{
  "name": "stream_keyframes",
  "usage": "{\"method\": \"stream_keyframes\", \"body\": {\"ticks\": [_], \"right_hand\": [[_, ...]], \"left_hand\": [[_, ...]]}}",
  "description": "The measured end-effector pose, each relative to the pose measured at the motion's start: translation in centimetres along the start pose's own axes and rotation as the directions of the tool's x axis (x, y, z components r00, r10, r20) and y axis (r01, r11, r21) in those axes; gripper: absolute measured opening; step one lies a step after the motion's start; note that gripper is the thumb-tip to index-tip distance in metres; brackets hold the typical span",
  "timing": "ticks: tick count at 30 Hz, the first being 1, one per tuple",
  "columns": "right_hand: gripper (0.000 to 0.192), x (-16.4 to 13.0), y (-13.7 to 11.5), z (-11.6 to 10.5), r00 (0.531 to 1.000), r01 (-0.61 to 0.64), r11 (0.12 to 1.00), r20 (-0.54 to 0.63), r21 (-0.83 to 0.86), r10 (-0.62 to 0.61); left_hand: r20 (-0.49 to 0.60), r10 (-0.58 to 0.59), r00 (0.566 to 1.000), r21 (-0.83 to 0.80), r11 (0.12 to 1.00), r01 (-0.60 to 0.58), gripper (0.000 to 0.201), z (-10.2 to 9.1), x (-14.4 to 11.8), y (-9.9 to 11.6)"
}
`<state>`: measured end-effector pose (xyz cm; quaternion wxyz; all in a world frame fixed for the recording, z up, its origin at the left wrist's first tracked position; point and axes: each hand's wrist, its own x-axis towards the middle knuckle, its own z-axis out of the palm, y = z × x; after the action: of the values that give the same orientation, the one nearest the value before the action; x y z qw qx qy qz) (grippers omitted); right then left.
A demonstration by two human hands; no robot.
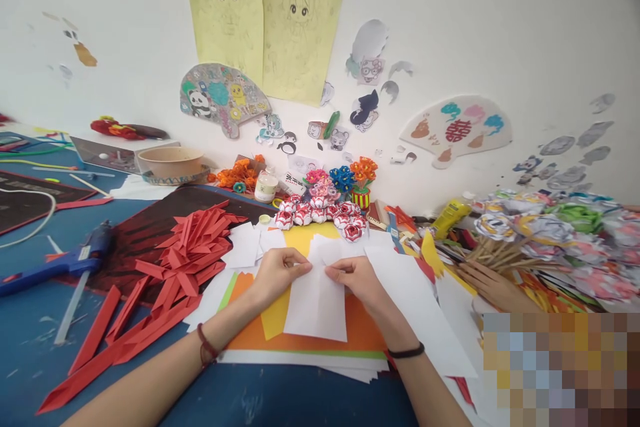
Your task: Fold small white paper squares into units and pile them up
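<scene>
A white sheet of paper [317, 307] with a crease down its middle is held up over the stacked coloured paper. My left hand [283, 273] pinches its left side near the top between thumb and fingers. On the opposite side my right hand [357, 280] grips the same sheet in a similar pinch. Beneath lie orange paper [250, 340] and yellow paper [273, 320]. Small white paper pieces [243, 245] rest just beyond my left hand.
Folded red paper strips [185, 253] are heaped at the left, beside a blue glue gun [85, 257]. Red-and-white paper flowers [303, 213] line the back. Long white sheets [415, 307] lie to the right, where another person's hand [495, 283] is near a bunch of paper flowers [550, 223].
</scene>
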<state>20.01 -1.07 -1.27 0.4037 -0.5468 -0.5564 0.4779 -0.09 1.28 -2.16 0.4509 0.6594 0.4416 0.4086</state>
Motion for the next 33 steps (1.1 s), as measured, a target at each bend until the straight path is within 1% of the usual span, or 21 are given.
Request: {"method": "stream_keyframes", "body": {"ticks": [5,7,9,11,13,16,18,21,23,27,30,33], "right_hand": [[0.034,0.0,0.1,-0.1,0.998,-0.069,0.995,0.017,0.073,0.068],[0.035,0.1,0.1,-0.2,0.997,-0.079,0.991,0.003,0.110,0.079],[0.035,0.1,-0.2,-0.4,0.996,-0.084,0.985,-0.022,0.152,0.089],[0.035,-0.1,-0.7,-0.4,0.996,-0.085,0.973,-0.014,0.213,0.090],[0.038,-0.4,-1.3,-0.3,0.997,-0.074,0.953,0.047,0.294,0.063],[0.050,-0.7,-1.8,-0.1,0.991,-0.058,0.914,0.137,0.401,0.002],[0.050,-0.7,-1.8,0.1,0.985,-0.055,0.912,0.172,0.407,-0.017],[0.036,-0.6,-1.4,0.4,0.979,-0.058,0.944,0.204,0.325,-0.010],[0.035,-0.5,-1.1,0.5,0.985,-0.044,0.958,0.170,0.284,-0.006],[0.035,-0.4,-0.9,0.5,0.996,0.003,0.961,0.088,0.275,-0.028],[0.035,-0.4,-0.9,0.4,0.998,0.026,0.965,0.045,0.263,-0.040],[0.038,-0.3,-0.7,0.3,1.000,0.006,0.968,0.003,0.252,-0.007]], "left_hand": [[-0.003,-0.032,0.999,-0.041,0.999,0.031,0.026,0.0,0.1,-0.1],[-0.011,-0.050,0.999,-0.076,0.996,0.049,0.027,0.0,0.1,-0.2],[-0.019,-0.043,0.999,-0.094,0.995,0.041,0.027,0.0,0.1,-0.2],[-0.032,0.004,0.999,-0.064,0.998,-0.006,0.026,0.0,0.0,0.2],[-0.053,0.071,0.996,-0.005,0.997,-0.071,0.023,-0.1,-0.2,0.8],[-0.092,0.150,0.984,0.065,0.987,-0.145,0.021,-0.3,-0.5,1.8],[-0.114,0.178,0.977,0.091,0.981,-0.168,0.021,-0.5,-0.6,2.2],[-0.134,0.189,0.973,0.102,0.979,-0.176,0.022,-0.5,-0.7,2.4],[-0.136,0.163,0.977,0.090,0.984,-0.152,0.025,-0.3,-0.7,2.1],[-0.111,0.094,0.989,0.062,0.994,-0.088,0.035,0.3,-0.7,1.3],[-0.134,0.091,0.987,0.135,0.988,-0.073,0.032,0.5,-0.8,1.1],[-0.168,0.097,0.981,0.186,0.980,-0.065,0.031,0.2,-0.8,1.1]]}}
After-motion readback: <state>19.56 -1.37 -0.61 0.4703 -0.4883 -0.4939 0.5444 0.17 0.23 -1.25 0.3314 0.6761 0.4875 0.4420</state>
